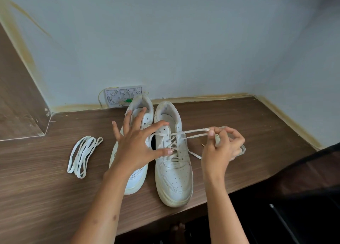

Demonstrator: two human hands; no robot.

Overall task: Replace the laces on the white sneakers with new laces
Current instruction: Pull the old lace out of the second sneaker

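Two white sneakers stand side by side on the wooden table (55, 188), toes toward me. The left sneaker (135, 179) has no lace and lies partly under my left hand (136, 144). That hand spreads its fingers wide, its thumb tip touching the laces of the right sneaker (173, 173). My right hand (220, 148) pinches a loop of the old lace (191, 133), drawn out sideways to the right from the upper eyelets. One loose lace end (195, 154) trails on the table beside the shoe.
A coiled bundle of white laces (82, 155) lies on the table left of the shoes. A white wall box (121, 96) with thin wires sits behind the sneakers. The table's front edge runs close below the toes; dark space and a black object (312, 170) lie at right.
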